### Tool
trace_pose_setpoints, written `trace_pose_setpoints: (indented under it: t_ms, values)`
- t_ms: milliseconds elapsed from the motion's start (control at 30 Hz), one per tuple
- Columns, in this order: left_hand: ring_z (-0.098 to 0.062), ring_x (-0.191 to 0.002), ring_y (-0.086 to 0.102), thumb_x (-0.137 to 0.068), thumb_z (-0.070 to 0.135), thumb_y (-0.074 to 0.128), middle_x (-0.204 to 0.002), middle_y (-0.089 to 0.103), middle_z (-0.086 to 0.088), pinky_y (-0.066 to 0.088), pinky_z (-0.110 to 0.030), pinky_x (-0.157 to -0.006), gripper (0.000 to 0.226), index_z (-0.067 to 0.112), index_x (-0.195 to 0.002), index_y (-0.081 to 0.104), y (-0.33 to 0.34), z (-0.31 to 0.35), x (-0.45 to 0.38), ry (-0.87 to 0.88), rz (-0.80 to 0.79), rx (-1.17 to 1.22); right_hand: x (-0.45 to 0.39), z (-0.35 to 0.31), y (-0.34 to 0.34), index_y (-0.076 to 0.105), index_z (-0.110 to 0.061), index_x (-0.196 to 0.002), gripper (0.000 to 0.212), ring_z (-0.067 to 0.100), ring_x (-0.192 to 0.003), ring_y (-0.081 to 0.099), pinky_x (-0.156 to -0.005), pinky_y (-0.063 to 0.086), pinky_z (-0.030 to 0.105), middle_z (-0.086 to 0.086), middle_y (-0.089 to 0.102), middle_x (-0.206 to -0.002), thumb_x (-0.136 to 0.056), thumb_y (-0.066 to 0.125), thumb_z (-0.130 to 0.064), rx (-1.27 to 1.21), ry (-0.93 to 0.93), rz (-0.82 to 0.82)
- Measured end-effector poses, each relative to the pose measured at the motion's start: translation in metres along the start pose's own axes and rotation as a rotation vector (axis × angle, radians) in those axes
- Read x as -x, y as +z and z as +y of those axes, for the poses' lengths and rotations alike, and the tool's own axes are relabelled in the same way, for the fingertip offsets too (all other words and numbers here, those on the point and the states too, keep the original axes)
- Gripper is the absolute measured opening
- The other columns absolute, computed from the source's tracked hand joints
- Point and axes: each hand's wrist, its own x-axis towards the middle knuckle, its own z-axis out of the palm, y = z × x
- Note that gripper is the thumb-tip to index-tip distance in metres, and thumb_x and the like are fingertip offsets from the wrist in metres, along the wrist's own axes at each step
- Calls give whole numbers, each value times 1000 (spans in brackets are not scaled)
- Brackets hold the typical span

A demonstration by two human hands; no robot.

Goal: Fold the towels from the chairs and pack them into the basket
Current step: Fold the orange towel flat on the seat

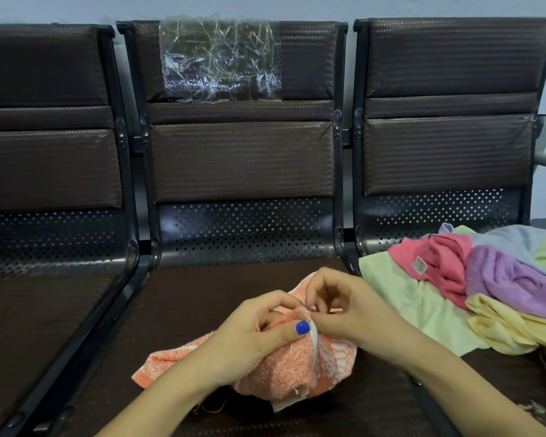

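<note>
Pinching one white-bound edge of an orange-and-white patterned towel (pixel 284 370), both hands work over the middle chair seat (pixel 177 310). The left hand (pixel 249 335) clamps the hem between thumb and forefinger; the right hand (pixel 344 313) meets it at the same spot, fingertips closed on the same strip of edging. The step in hand appears to be finding and matching corners, so folding of this towel has barely begun. The next move probably calls for drawing the hands apart along the hem to spread the cloth flat on the seat, then bringing edge to edge; a slack grip would let the bunched fabric slump again.

The towel lies crumpled on the seat's front half, partly lifted under the hands, with a loose flap trailing toward the left and frayed threads at its near edge. Its looped pile looks soft and limp, likely to hold a crease poorly.

A heap of unfolded towels (pixel 486 288), pale green, pink, lilac, yellow and pale blue, rests on the right-hand chair seat, near but apart from the one being worked. No basket is in view. Crinkled clear plastic (pixel 219 59) is taped to the middle backrest.
</note>
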Motion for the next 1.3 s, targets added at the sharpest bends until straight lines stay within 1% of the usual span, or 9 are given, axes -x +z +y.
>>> trace_pose_setpoints:
  t_ms: [167, 267, 367, 567, 700, 867, 933, 1067, 1300]
  values:
    - [0, -46, 38, -83, 24, 71, -50, 57, 9, 30, -16, -52, 19, 12, -88, 58, 1, 0, 3, -25, 101, -85, -1, -7, 6, 75, -18, -82, 32, 17, -88, 69, -76, 56, 26, 3, 72, -92, -90, 53, 4, -184, 133, -56]
    - [-2, -44, 34, -82, 26, 69, -45, 51, 10, 26, -17, -49, 21, 10, -84, 55, 3, 2, 5, -12, 153, -128, -1, -9, 9, 74, -16, -89, 10, 11, -83, 69, -71, 52, 22, -3, 72, -87, -84, 65, -16, -265, 191, -70]
    - [-1, -43, 38, -84, 18, 69, -46, 53, 8, 30, -16, -50, 17, 11, -81, 54, 5, 3, 6, -5, 214, -142, -2, -8, 12, 68, -9, -97, 32, 7, -74, 63, -66, 47, 20, -6, 67, -75, -75, 78, -30, -274, 252, -55]
    - [-30, -59, 51, -80, 25, 74, -60, 63, -8, 40, -36, -58, 16, 15, -82, 62, 10, 1, 6, 39, 260, -275, 1, -12, 17, 64, -19, -73, 27, -3, -52, 49, -51, 41, 14, -14, 55, -58, -96, 52, -27, -164, 356, -91]
    - [-22, -70, 62, -74, 35, 76, -75, 69, -5, 46, -38, -69, 22, 19, -83, 63, 13, 4, 4, 19, 260, -231, 2, -11, 18, 54, -24, -65, 33, 0, -52, 44, -54, 38, 16, -11, 49, -56, -97, 50, -31, -20, 364, 6]
    - [-20, -61, 39, -63, 59, 77, -66, 53, -26, 26, -33, -60, 49, 18, -86, 62, 10, 1, -1, -71, 171, -46, 3, -14, 20, 43, -23, -68, 32, -11, -52, 48, -54, 38, 14, -14, 44, -63, -100, 46, -25, 158, 270, 152]
    - [-21, -59, 34, -68, 53, 77, -63, 49, -17, 20, -34, -60, 43, 16, -87, 65, 8, 2, 0, -114, 103, 53, 5, -14, 20, 49, -22, -77, 23, -8, -67, 55, -62, 45, 17, -9, 55, -74, -100, 46, -22, 153, 170, 107]
    - [-10, -93, 65, -82, 23, 68, -98, 71, 1, 47, -19, -82, 24, 11, -103, 67, 9, 8, 5, -129, -65, 162, 12, -10, 14, 56, -21, -84, 11, 10, -81, 60, -74, 52, 32, -2, 63, -86, -94, 58, -15, 20, -36, 22]
    - [-11, -72, 57, -72, 40, 78, -79, 62, 3, 45, -21, -63, 33, 14, -86, 64, 5, 16, 7, -79, -7, -28, 15, -11, -8, 68, -35, -76, 8, 2, -75, 60, -67, 49, 18, -10, 65, -76, -74, 75, -36, -244, -97, 12]
